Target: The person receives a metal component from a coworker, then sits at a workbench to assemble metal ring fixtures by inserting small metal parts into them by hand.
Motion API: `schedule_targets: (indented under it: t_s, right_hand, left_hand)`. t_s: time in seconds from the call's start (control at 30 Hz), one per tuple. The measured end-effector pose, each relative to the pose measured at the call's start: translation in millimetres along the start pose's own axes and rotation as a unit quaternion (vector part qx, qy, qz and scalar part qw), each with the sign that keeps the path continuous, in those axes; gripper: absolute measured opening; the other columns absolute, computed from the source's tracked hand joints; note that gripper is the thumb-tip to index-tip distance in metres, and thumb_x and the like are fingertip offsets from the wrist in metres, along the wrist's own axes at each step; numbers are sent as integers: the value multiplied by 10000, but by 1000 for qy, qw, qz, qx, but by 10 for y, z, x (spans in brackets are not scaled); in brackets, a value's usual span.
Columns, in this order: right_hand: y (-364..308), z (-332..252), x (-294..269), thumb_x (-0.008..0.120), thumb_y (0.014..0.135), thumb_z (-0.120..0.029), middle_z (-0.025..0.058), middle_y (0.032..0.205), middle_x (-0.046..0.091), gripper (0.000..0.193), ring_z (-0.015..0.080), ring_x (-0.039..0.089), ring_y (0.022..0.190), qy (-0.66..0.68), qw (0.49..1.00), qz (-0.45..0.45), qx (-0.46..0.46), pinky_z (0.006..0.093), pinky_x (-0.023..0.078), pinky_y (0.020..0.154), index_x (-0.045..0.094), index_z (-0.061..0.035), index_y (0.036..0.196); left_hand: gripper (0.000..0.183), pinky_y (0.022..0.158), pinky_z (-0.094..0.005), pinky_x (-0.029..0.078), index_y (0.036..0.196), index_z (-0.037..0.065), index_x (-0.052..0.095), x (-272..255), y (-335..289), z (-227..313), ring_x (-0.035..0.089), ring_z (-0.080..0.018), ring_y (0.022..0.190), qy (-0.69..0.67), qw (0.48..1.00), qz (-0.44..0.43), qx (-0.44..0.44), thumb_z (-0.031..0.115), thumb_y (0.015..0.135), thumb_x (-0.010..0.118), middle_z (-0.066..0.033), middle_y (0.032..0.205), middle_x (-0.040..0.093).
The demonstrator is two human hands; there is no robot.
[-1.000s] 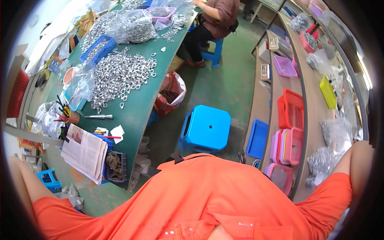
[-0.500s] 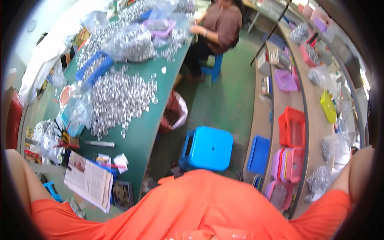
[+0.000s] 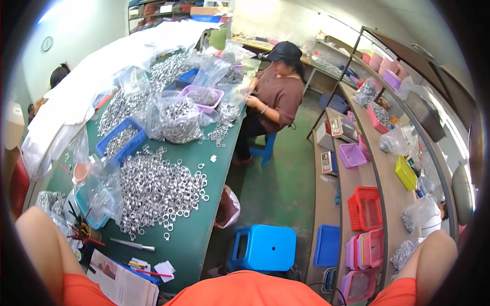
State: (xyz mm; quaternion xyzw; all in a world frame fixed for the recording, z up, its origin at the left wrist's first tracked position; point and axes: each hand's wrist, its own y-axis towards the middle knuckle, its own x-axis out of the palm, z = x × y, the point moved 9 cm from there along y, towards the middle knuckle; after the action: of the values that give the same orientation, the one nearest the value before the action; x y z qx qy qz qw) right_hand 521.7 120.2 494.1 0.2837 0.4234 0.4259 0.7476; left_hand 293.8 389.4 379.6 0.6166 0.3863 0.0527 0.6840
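Observation:
Both of my hands are out of the picture. My bent left arm (image 3: pixel 48 250) shows at the lower left, beside the green table (image 3: pixel 196 222), and my bent right arm (image 3: pixel 434 260) shows at the lower right, near the shelves. Nearest the left arm are a cup of pens (image 3: pixel 88 233), a printed paper (image 3: pixel 120 279) and a metal tool with a tapered handle (image 3: pixel 133 245). Farther in lies a big heap of silver metal rings (image 3: pixel 153 191). Behind it are a blue basket (image 3: pixel 122 137) and a clear bag (image 3: pixel 178 122), both filled with small metal parts.
A blue stool (image 3: pixel 265 248) stands before me, with a white-lined sack (image 3: pixel 230 208) beyond it. Another person (image 3: pixel 275 92) in a brown top sits at the table's far right side. Shelves (image 3: pixel 365 173) along the right hold a red basket (image 3: pixel 365 208) and stacked trays.
The view has tilted up, so the table, stool and shelves sit lower and the far wall shows. Both my arms have risen in the picture, with the hands still outside it.

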Motion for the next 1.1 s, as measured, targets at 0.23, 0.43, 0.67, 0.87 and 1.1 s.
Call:
schedule_targets:
  t_s: [0.23, 0.43, 0.67, 0.87, 1.1]
  right_hand:
    - [91, -104, -49, 524, 883, -81, 98, 984, 582, 182, 216, 554, 918, -19, 1000, -6, 3, 349, 446, 828, 581, -24, 1046]
    - [32, -150, 55, 531, 876, -72, 105, 991, 583, 181, 225, 555, 928, -17, 1000, -9, -1, 353, 446, 835, 583, -19, 1041]
    - [30, -4, 137, 540, 867, -63, 114, 999, 585, 180, 235, 557, 938, -12, 1000, -12, 7, 359, 446, 843, 585, -13, 1034]
    - [-134, 107, 228, 547, 859, -55, 121, 1006, 587, 180, 244, 558, 947, -16, 1000, -14, -4, 363, 446, 851, 587, -8, 1028]
    - [-251, 410, 222, 556, 850, -45, 130, 1014, 589, 179, 254, 560, 958, 5, 1000, -7, -14, 369, 446, 859, 589, -3, 1021]
  left_hand:
    - [241, 712, -372, 493, 1042, 86, 560, 42, -73, 2, 610, -279, 830, -10, 1000, 0, -6, 230, 857, 618, -130, 912, 630]
    - [264, 715, -375, 495, 1065, 88, 549, 60, -182, -37, 608, -285, 833, -1, 1000, 1, -18, 243, 861, 615, -134, 922, 628]
    - [291, 720, -377, 497, 1091, 90, 536, 125, -102, -5, 607, -291, 838, 6, 1000, -5, -24, 258, 866, 612, -139, 933, 626]
    - [314, 724, -379, 498, 1114, 92, 524, 231, -175, 124, 606, -297, 842, 26, 999, -5, -30, 272, 870, 608, -143, 943, 625]
    - [341, 728, -382, 500, 1141, 95, 511, 210, -139, 370, 604, -303, 846, 65, 997, -10, -47, 287, 875, 605, -147, 955, 623]
